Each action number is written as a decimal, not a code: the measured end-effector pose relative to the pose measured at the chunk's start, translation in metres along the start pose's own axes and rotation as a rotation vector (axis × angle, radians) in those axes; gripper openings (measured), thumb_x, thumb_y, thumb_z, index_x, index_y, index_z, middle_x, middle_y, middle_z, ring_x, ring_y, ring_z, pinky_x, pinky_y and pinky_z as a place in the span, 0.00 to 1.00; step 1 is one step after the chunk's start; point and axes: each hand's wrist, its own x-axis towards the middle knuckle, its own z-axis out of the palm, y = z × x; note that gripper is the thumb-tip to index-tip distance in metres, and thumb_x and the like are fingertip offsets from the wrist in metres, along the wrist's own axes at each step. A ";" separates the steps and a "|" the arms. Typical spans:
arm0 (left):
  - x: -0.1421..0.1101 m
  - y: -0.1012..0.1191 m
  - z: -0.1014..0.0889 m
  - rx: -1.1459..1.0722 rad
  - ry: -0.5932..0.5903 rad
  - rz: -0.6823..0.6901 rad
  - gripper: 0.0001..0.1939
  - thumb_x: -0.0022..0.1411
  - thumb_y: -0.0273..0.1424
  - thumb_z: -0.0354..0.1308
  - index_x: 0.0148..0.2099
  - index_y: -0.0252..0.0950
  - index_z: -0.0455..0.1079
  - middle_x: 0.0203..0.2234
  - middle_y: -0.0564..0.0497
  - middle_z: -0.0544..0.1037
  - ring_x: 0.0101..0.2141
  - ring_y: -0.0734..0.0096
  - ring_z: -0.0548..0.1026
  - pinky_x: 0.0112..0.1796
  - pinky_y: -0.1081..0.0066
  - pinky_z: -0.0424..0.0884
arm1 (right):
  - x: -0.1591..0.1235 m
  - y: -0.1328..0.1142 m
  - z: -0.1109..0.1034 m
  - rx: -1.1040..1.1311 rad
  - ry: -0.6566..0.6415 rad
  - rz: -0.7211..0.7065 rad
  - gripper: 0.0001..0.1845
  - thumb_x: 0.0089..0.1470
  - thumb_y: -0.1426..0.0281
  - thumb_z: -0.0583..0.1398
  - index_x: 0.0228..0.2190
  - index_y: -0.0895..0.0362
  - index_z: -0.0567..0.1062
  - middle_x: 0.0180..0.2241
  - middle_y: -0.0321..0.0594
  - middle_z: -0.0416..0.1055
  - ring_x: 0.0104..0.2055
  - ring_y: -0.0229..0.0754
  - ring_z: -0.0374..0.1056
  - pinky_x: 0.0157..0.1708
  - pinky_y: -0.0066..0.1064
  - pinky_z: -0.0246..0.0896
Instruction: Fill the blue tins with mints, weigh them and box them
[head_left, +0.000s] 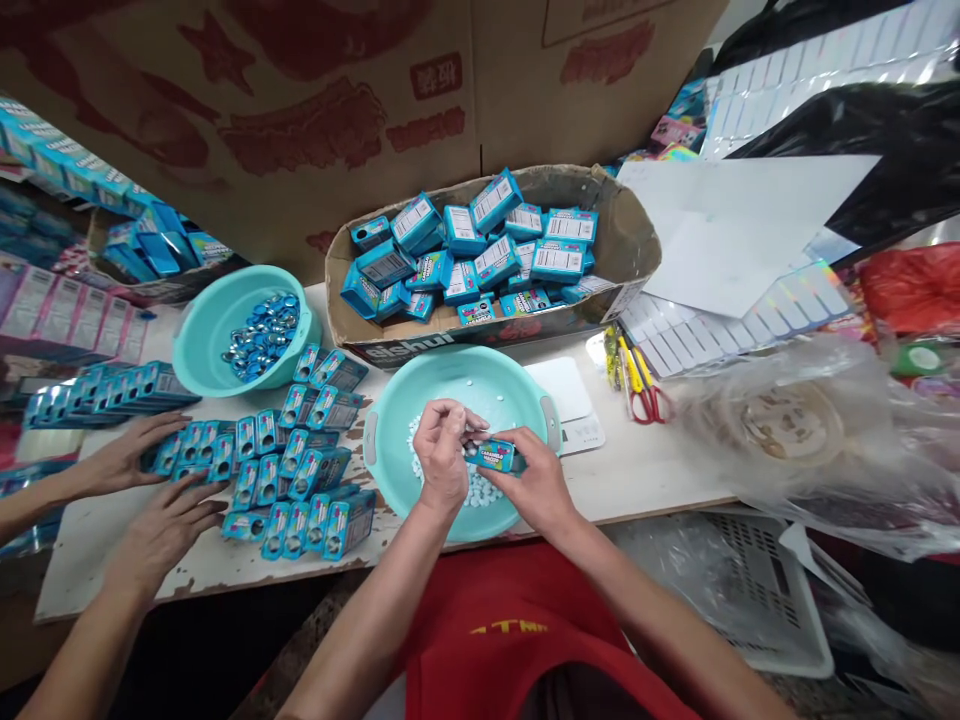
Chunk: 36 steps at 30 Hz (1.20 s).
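In the head view, my right hand (541, 482) grips a small blue candy box (496, 456) labelled "Caramelo Macizo", held level over a turquoise basin (394, 400). My left hand (444, 452) is closed, its fingertips together at the box's left end. Whatever is in those fingers is hidden. Small pale blue candies (481, 490) lie in the bottom of the basin, below both hands. Behind the basin stands a cut-down cardboard box (637, 235) with many blue candy boxes (496, 262) heaped in it.
At left, a co-worker's hands (161, 520) touch rows of blue boxes (296, 465) with round holes. A second turquoise basin (191, 345) holds shiny blue-and-silver pieces (262, 335). To the right are a white scale (570, 400), red-handled scissors (651, 400) and a plastic bag (847, 440).
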 end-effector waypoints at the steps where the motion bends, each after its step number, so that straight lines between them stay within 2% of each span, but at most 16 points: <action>1: 0.000 0.001 0.000 0.000 -0.003 -0.006 0.10 0.55 0.37 0.59 0.32 0.36 0.64 0.21 0.55 0.71 0.25 0.73 0.72 0.24 0.75 0.70 | 0.000 -0.001 -0.001 0.010 -0.002 0.004 0.13 0.44 0.69 0.66 0.35 0.54 0.73 0.34 0.38 0.71 0.38 0.45 0.69 0.36 0.34 0.63; 7: 0.000 0.003 0.001 -0.046 -0.028 -0.023 0.12 0.56 0.39 0.57 0.31 0.36 0.63 0.19 0.55 0.69 0.23 0.74 0.71 0.21 0.76 0.67 | -0.003 -0.002 0.000 0.091 0.034 -0.013 0.14 0.45 0.68 0.65 0.37 0.53 0.73 0.34 0.38 0.71 0.38 0.44 0.68 0.38 0.34 0.63; 12: 0.008 -0.004 -0.004 -0.033 -0.032 -0.109 0.13 0.55 0.39 0.58 0.28 0.36 0.62 0.19 0.55 0.67 0.20 0.77 0.69 0.18 0.79 0.63 | 0.003 0.013 0.009 0.162 0.003 0.043 0.13 0.44 0.67 0.66 0.35 0.54 0.74 0.32 0.37 0.70 0.36 0.43 0.69 0.37 0.35 0.64; 18: 0.014 0.007 -0.014 -0.046 -0.017 -0.087 0.13 0.54 0.39 0.59 0.28 0.36 0.62 0.19 0.55 0.67 0.23 0.75 0.70 0.18 0.79 0.62 | 0.003 0.024 0.005 0.232 0.049 0.079 0.16 0.42 0.64 0.67 0.35 0.54 0.73 0.34 0.37 0.71 0.38 0.44 0.68 0.39 0.35 0.63; 20: 0.011 0.006 -0.017 0.036 -0.066 -0.107 0.12 0.55 0.38 0.59 0.27 0.35 0.63 0.20 0.54 0.68 0.24 0.75 0.70 0.20 0.79 0.64 | 0.002 0.023 0.005 0.234 0.042 0.090 0.16 0.41 0.65 0.67 0.34 0.54 0.74 0.33 0.37 0.70 0.37 0.44 0.68 0.38 0.35 0.63; 25: -0.002 -0.002 -0.022 0.415 -0.210 -0.126 0.13 0.55 0.39 0.59 0.27 0.34 0.68 0.24 0.51 0.72 0.27 0.73 0.70 0.23 0.76 0.69 | 0.003 0.021 0.011 0.230 0.040 0.133 0.15 0.42 0.66 0.66 0.34 0.54 0.74 0.33 0.38 0.71 0.37 0.44 0.69 0.38 0.36 0.64; 29: -0.006 0.002 -0.023 0.470 -0.254 -0.136 0.12 0.54 0.39 0.60 0.27 0.35 0.71 0.29 0.49 0.73 0.32 0.69 0.71 0.24 0.75 0.72 | 0.005 0.021 0.013 0.243 0.041 0.138 0.14 0.42 0.66 0.66 0.34 0.54 0.74 0.33 0.38 0.71 0.38 0.44 0.69 0.39 0.36 0.64; 32: -0.001 0.009 -0.024 0.346 -0.176 -0.143 0.13 0.53 0.39 0.61 0.27 0.34 0.70 0.31 0.47 0.75 0.33 0.67 0.73 0.24 0.75 0.71 | 0.004 0.020 0.009 0.277 0.061 0.136 0.15 0.40 0.65 0.67 0.34 0.54 0.74 0.33 0.37 0.71 0.37 0.44 0.69 0.39 0.37 0.65; 36: 0.015 0.002 -0.039 0.198 0.054 -0.139 0.13 0.53 0.40 0.59 0.27 0.35 0.67 0.26 0.51 0.73 0.23 0.75 0.70 0.18 0.79 0.62 | -0.001 0.017 -0.006 0.389 0.053 0.129 0.19 0.40 0.63 0.69 0.36 0.53 0.74 0.36 0.38 0.71 0.39 0.44 0.69 0.40 0.36 0.66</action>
